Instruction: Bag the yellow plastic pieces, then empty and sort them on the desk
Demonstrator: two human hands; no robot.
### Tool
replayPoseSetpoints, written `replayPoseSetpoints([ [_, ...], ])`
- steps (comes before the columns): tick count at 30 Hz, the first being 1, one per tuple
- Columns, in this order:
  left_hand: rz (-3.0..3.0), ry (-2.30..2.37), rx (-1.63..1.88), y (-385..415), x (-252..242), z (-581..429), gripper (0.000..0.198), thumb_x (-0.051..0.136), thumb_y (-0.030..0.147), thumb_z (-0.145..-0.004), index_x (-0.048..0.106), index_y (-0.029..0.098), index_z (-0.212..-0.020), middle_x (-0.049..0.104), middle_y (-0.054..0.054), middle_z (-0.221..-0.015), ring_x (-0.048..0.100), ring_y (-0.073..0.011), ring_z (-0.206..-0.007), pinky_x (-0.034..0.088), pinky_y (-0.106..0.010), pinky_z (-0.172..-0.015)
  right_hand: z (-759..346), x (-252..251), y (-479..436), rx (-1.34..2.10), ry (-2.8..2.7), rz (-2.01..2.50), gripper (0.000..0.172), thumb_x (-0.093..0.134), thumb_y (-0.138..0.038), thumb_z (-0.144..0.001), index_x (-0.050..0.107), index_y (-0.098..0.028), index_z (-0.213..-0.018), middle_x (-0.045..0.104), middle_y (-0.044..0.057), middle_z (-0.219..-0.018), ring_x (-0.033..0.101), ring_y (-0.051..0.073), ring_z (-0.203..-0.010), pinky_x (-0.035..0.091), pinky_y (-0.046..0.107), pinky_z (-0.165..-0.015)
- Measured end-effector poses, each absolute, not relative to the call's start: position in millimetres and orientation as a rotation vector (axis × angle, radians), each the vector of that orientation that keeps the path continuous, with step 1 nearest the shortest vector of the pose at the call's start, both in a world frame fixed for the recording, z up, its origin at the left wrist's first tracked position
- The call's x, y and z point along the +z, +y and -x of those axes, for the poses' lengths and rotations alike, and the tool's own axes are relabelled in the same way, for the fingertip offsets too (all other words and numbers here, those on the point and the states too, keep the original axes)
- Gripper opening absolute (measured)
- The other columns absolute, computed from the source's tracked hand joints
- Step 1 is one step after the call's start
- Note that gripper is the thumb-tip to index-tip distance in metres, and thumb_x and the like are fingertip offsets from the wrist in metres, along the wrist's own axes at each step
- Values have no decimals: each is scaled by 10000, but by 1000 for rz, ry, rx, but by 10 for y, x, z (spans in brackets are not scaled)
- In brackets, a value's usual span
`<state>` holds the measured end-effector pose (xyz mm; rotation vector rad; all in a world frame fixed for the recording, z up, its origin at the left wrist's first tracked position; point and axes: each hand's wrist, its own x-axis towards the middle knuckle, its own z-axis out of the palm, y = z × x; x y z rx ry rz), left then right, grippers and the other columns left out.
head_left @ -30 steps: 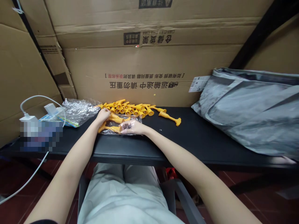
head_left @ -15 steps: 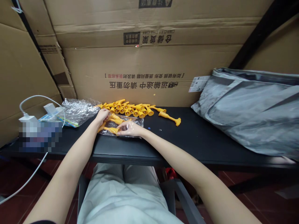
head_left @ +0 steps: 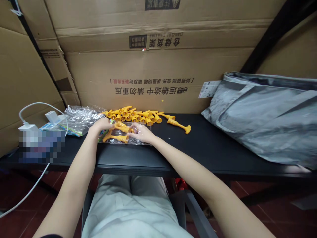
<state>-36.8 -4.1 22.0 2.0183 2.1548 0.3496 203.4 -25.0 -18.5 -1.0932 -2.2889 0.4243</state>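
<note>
A clear plastic bag (head_left: 141, 142) lies near the table's front edge, holding yellow plastic pieces (head_left: 120, 138) with flared, cup-like ends and bent tips. My left hand (head_left: 102, 124) is closed at the bag's upper left, its fingertips partly hidden. At the flared end of the upper piece, my right hand (head_left: 140, 133) has its thumb and fingers closed around that end; the plastic film shows around the fingers. Just behind the bag is a pile of similar yellow pieces (head_left: 133, 115), cup ends mostly facing me. One loose yellow piece (head_left: 179, 126) lies to the right.
Crumpled clear bags (head_left: 81, 117) with colourful printed sheets lie at left, beside a white charger (head_left: 29, 129) with its cable and a blurred object. A large grey fabric bag (head_left: 262, 122) sits at right. Cardboard (head_left: 153, 66) walls the back of the black table (head_left: 198, 152).
My left hand has shifted left and flattened over the bag's corner. The pieces in the bag lie more level, and my right fingers have moved up from the lower piece to the upper one.
</note>
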Motion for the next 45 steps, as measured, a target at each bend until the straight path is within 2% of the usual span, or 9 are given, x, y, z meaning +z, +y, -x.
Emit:
replayPoseSetpoints([
  [6, -1938, 2057, 114, -78, 264, 440, 298, 715, 419, -546, 515, 212, -472, 569, -19, -463, 567, -177, -507, 430, -255, -510, -1956, -168, -265, 311, -2336, 1323, 379, 653, -497, -789, 595, -206, -1024, 685, 58, -933, 635, 192, -808, 421, 264, -670],
  [10, -1989, 2071, 107, -42, 223, 441, 299, 710, 377, -566, 485, 215, -454, 583, -25, -495, 573, -180, -537, 429, -257, -529, -1912, -209, -212, 259, -2311, 1393, 475, 633, -512, -798, 547, -218, -1161, 688, 79, -1020, 652, 224, -876, 437, 282, -705],
  [15, -2045, 2065, 67, -39, 189, 411, 257, 648, 329, -626, 490, 214, -459, 606, -43, -555, 592, -196, -588, 430, -276, -564, -1903, -260, -167, 182, -2361, 1369, 352, 576, -507, -825, 611, -244, -1055, 693, 48, -948, 652, 216, -830, 442, 277, -681],
  [19, -2093, 2059, 84, -33, 180, 388, 182, 620, 262, -613, 512, 210, -476, 607, -42, -569, 606, -208, -636, 434, -274, -583, -1907, -223, -158, 111, -2379, 1377, 377, 563, -471, -839, 601, -244, -1137, 696, 56, -967, 656, 226, -847, 452, 281, -702],
  [25, -2149, 2110, 55, -45, 190, 322, 57, 609, 250, -649, 610, 197, -630, 680, -61, -719, 644, -221, -743, 463, -259, -633, -1965, -186, -114, 112, -2364, 1386, 442, 548, -461, -864, 578, -242, -1247, 699, 67, -1058, 648, 239, -979, 470, 302, -793],
  [29, -2144, 2127, -38, -122, 254, 226, 121, 591, 202, -680, 668, 161, -763, 709, -100, -845, 661, -231, -834, 482, -254, -702, -1998, -206, -86, 163, -2336, 1425, 478, 564, -500, -849, 588, -256, -1259, 692, 59, -1125, 641, 230, -1019, 472, 296, -832],
  [36, -2118, 2166, -143, -131, 258, 186, 246, 573, 151, -709, 692, 129, -923, 713, -156, -949, 673, -258, -915, 504, -269, -761, -2152, -47, -79, 340, -2434, 1285, 245, 615, -335, -825, 718, -207, -1007, 722, 60, -989, 656, 214, -916, 471, 260, -777],
  [41, -2097, 2162, -177, -103, 235, 216, 289, 560, 163, -731, 677, 110, -989, 703, -183, -1008, 670, -263, -939, 510, -278, -772, -2708, 210, 44, 229, -2223, 1844, 276, 602, -398, -831, 724, -155, -877, 713, 124, -919, 663, 231, -880, 482, 301, -774],
  [45, -2082, 2149, -203, -107, 247, 211, 282, 557, 153, -728, 674, 96, -978, 702, -189, -1007, 669, -265, -930, 509, -277, -757, -3264, 246, 189, 67, -1756, 2318, 358, 636, -329, -801, 673, -105, -1078, 652, 216, -1095, 637, 292, -1035, 499, 352, -821],
])
